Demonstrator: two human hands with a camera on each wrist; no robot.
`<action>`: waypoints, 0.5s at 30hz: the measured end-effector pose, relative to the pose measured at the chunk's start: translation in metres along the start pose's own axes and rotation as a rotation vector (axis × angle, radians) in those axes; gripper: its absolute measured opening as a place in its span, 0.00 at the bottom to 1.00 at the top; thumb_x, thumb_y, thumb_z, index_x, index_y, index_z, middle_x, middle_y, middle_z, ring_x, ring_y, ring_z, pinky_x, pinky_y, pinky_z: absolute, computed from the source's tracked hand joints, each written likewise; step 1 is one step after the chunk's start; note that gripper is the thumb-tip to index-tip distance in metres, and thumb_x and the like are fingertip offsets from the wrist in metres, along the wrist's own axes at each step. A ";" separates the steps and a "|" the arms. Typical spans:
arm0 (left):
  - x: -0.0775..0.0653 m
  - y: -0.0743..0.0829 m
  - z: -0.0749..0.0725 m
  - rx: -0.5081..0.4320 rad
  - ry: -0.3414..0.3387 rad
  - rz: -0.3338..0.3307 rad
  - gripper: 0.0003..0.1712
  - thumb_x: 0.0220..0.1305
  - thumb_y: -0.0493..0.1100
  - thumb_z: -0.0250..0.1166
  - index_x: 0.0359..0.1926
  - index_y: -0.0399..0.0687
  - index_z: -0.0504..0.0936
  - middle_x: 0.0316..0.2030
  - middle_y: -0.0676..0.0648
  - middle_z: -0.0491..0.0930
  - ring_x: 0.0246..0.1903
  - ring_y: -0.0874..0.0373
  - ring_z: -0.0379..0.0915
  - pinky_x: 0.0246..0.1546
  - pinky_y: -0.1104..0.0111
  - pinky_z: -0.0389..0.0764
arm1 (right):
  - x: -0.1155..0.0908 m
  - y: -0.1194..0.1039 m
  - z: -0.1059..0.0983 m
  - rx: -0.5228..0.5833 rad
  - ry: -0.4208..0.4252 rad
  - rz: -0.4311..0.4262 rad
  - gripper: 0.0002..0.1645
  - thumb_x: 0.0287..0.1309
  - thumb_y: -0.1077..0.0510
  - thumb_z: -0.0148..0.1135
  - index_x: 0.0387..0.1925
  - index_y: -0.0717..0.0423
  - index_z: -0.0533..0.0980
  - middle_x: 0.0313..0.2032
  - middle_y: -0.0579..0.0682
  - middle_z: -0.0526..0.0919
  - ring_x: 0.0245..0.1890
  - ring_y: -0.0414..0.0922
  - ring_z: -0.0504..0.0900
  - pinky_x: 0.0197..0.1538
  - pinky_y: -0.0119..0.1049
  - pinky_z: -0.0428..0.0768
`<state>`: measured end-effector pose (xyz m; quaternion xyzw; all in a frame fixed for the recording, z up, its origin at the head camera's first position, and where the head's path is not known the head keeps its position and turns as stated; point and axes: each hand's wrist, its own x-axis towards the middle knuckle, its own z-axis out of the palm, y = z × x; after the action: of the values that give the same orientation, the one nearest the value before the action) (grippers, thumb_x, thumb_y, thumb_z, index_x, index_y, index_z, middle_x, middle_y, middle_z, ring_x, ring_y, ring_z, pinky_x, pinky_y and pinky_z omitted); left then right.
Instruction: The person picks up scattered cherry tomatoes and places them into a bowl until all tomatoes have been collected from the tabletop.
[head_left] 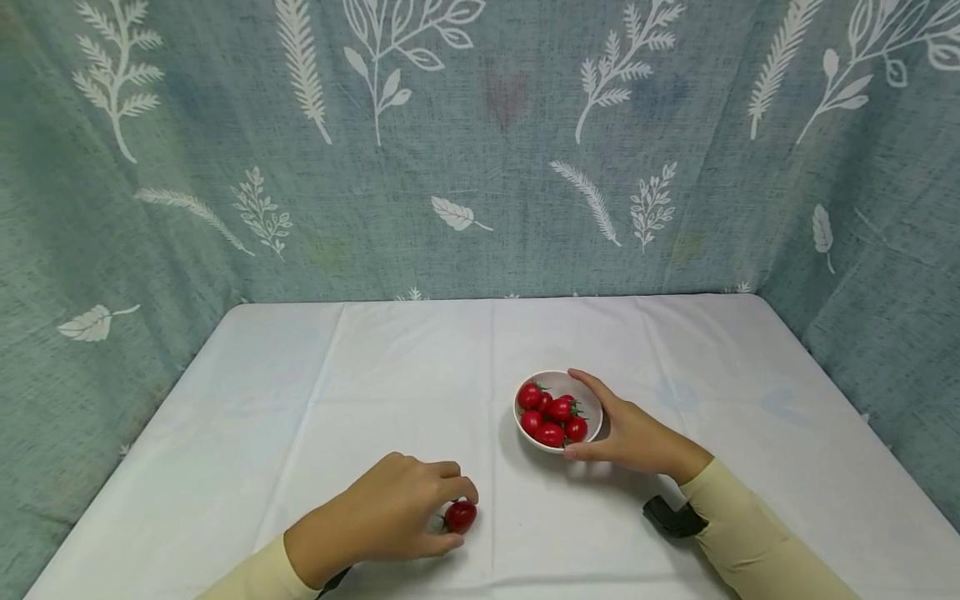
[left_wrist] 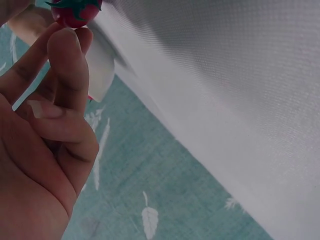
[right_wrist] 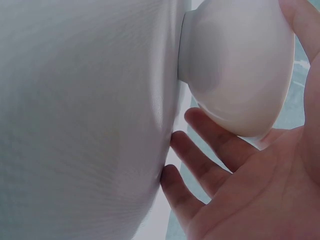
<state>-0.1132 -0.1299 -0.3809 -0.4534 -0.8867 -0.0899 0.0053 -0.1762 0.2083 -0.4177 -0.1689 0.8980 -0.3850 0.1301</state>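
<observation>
My left hand (head_left: 401,510) pinches a red cherry tomato (head_left: 461,517) between thumb and fingers, low over the front of the table. Its green leafy top shows on the tomato (left_wrist: 75,12) in the left wrist view. To the right and farther back, a small white bowl (head_left: 596,423) holds several cherry tomatoes (head_left: 550,410), some with green stems. My right hand (head_left: 637,433) grips that bowl by its right side, thumb and a finger at the rim. In the right wrist view the bowl (right_wrist: 240,65) stands upright on its foot, and the other fingers (right_wrist: 192,160) spread below its wall.
A white cloth (head_left: 397,350) with fold lines covers the table. Green-blue curtains (head_left: 480,183) with white leaf prints hang behind it and along both sides. A black strap (head_left: 671,517) sits at the right wrist, beside a pale yellow sleeve (head_left: 757,533).
</observation>
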 end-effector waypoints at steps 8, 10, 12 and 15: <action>0.000 -0.003 0.003 -0.004 -0.019 -0.016 0.14 0.52 0.54 0.76 0.39 0.65 0.82 0.29 0.64 0.76 0.20 0.76 0.59 0.22 0.78 0.64 | 0.000 0.001 0.001 0.003 -0.002 0.000 0.66 0.46 0.34 0.76 0.78 0.37 0.47 0.71 0.60 0.66 0.69 0.59 0.68 0.63 0.58 0.72; 0.000 -0.003 0.003 -0.006 -0.023 -0.018 0.14 0.51 0.54 0.76 0.39 0.65 0.82 0.29 0.65 0.76 0.20 0.76 0.60 0.22 0.78 0.64 | 0.000 0.002 0.001 0.000 -0.004 -0.006 0.66 0.47 0.34 0.76 0.78 0.38 0.47 0.71 0.60 0.65 0.69 0.60 0.68 0.63 0.59 0.72; 0.000 -0.004 0.003 -0.006 -0.026 -0.019 0.14 0.51 0.54 0.76 0.39 0.66 0.82 0.29 0.65 0.76 0.20 0.76 0.60 0.22 0.78 0.65 | 0.000 0.001 0.001 -0.001 -0.003 -0.006 0.66 0.47 0.34 0.76 0.78 0.37 0.47 0.71 0.60 0.65 0.69 0.60 0.68 0.63 0.59 0.72; 0.001 -0.004 0.003 -0.010 -0.033 -0.020 0.15 0.50 0.53 0.76 0.39 0.66 0.82 0.29 0.65 0.76 0.21 0.76 0.63 0.23 0.78 0.65 | 0.000 0.002 0.001 -0.005 -0.004 -0.011 0.66 0.47 0.34 0.76 0.78 0.38 0.47 0.71 0.60 0.65 0.69 0.60 0.68 0.63 0.59 0.72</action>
<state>-0.1163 -0.1311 -0.3847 -0.4461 -0.8907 -0.0869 -0.0126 -0.1763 0.2085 -0.4200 -0.1751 0.8977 -0.3830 0.1295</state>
